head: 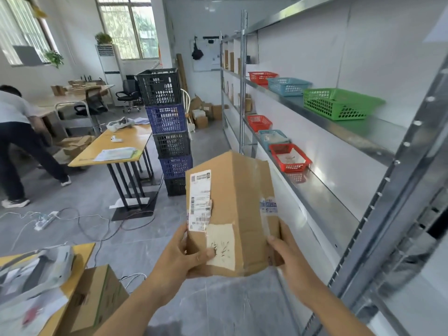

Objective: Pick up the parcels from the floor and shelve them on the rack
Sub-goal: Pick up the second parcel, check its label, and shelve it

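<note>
Both hands grasp one cardboard parcel point(232, 212) held upright in the air at centre frame: the left hand point(184, 257) clasps its lower left edge with the thumb over a white label, the right hand point(284, 251) cups its lower right corner. At 7 o'clock another box point(97, 297) sits on the floor beside a yellow table point(75, 282). The metal rack point(327, 190) runs from 4 to 1 o'clock, carrying a red basket point(289, 157) and, higher, a green basket point(339, 103). Stacked crates point(169, 132) stand at 11 o'clock
</note>
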A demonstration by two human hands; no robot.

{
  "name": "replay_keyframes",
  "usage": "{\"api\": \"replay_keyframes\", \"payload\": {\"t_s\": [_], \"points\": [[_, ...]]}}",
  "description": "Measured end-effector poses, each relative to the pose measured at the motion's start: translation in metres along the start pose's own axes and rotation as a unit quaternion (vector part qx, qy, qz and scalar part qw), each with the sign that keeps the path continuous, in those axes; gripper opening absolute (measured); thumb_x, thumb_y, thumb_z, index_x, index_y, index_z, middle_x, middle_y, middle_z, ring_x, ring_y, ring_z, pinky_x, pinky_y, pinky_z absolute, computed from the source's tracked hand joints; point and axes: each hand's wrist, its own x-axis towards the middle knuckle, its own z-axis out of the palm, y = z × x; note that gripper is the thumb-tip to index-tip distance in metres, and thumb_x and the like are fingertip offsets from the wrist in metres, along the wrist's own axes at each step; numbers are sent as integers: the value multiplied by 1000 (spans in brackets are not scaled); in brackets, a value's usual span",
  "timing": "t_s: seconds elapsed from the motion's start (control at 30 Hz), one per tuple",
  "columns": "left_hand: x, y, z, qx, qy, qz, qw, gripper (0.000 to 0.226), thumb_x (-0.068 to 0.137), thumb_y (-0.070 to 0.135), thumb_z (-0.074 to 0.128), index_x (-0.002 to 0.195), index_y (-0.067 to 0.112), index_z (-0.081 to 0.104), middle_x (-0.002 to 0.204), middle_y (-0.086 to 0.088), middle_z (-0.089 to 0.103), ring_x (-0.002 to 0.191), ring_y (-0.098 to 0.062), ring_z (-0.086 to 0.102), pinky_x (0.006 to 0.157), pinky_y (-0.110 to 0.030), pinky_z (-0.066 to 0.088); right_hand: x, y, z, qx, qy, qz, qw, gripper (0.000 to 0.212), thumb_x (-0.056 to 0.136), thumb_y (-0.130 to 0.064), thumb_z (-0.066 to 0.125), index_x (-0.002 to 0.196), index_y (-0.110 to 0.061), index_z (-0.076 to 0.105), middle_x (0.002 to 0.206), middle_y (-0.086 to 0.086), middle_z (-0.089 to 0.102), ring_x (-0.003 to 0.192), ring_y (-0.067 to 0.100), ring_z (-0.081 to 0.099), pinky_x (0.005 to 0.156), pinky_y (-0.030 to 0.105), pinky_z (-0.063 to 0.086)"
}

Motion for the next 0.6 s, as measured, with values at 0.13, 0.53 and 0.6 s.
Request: {"api": "replay_keyframes", "payload": {"t_s": [0.13,0.53,0.6], "points": [[0,-13,-3,-39,12,-20,999,96,74,1,89,148,45,47,134,-16,72,120,-37,72,91,-56,63,5,-14,-14,-155,32,-54,986,76,91,-23,50,155,-55,24,152,-29,37,131,-14,48,101,17,47],[4,-26,-7,23,23,24,999,89,82,-12,79,137,54,57,136,4,71,125,-23,68,85,-43,65,20,-42,-13,-124,12,-6,992,54,97,-35,68,141,-31,37,111,-31,72,94,-11,74,69,19,62],[8,-23,-8,44,20,44,998,87,82,-15,79,137,50,59,132,13,73,128,-19,65,83,-39,64,24,-49,-12,-130,38,-29,990,68,88,-45,74,140,-31,34,128,-16,65,98,-6,74,74,26,65]]}}
